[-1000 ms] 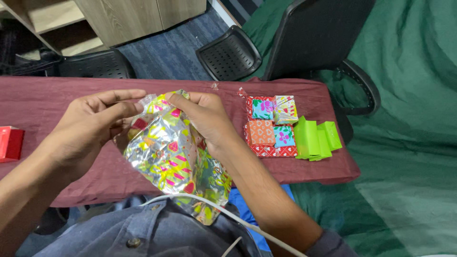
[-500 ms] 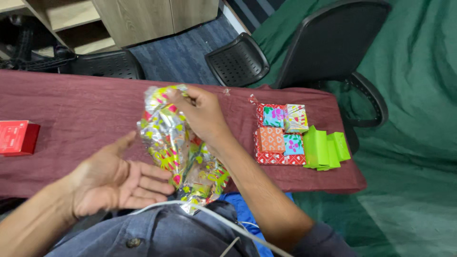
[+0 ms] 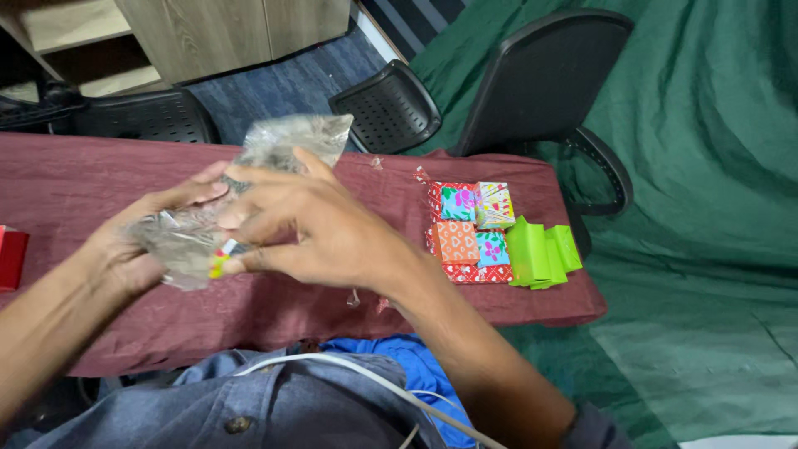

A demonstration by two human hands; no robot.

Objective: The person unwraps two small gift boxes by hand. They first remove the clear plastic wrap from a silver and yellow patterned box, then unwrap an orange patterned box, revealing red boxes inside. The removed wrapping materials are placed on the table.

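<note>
While both hands meet at centre left of the frame above the maroon table (image 3: pixel 100 170), the left hand (image 3: pixel 137 237) and right hand (image 3: pixel 320 229) close their fingers on a crinkled silver wrapping sheet (image 3: pixel 278 141), blurred and partly hidden behind the right hand. At centre right lie small wrapped boxes (image 3: pixel 470 224) beside green folded paper (image 3: pixel 536 252); a red box (image 3: pixel 10 258) is cut off at the left edge.

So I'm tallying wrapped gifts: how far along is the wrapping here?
Done: four small wrapped boxes sit beside folded green paper on the maroon table. In hand: both hands, left and right, hold a crumpled foil sheet. Left: the red box is unwrapped.
</note>
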